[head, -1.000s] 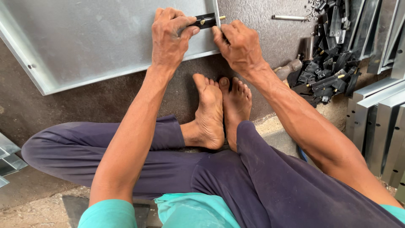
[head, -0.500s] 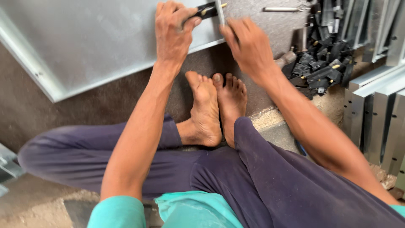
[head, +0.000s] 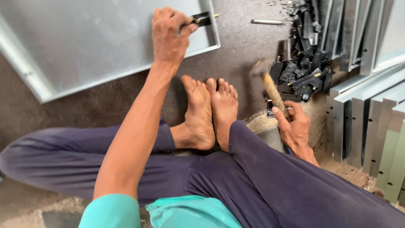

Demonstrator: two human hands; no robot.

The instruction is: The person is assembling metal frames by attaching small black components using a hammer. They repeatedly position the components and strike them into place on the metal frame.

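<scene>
I sit on the floor with my bare feet together in front of me. My left hand pinches a small black fitting with a brass pin against the near right corner of a large grey sheet-metal tray. My right hand is down beside my right knee, gripping the wooden handle of a hammer. The hammer's head is blurred and points up and to the left.
A heap of black metal fittings lies to the right of my feet. Folded grey metal channels are stacked along the right edge. A thin metal rod lies on the brown floor beyond the tray.
My right hand left the fitting at the tray's corner, dropped to my right knee and took up the hammer. My left hand stays on the fitting.
</scene>
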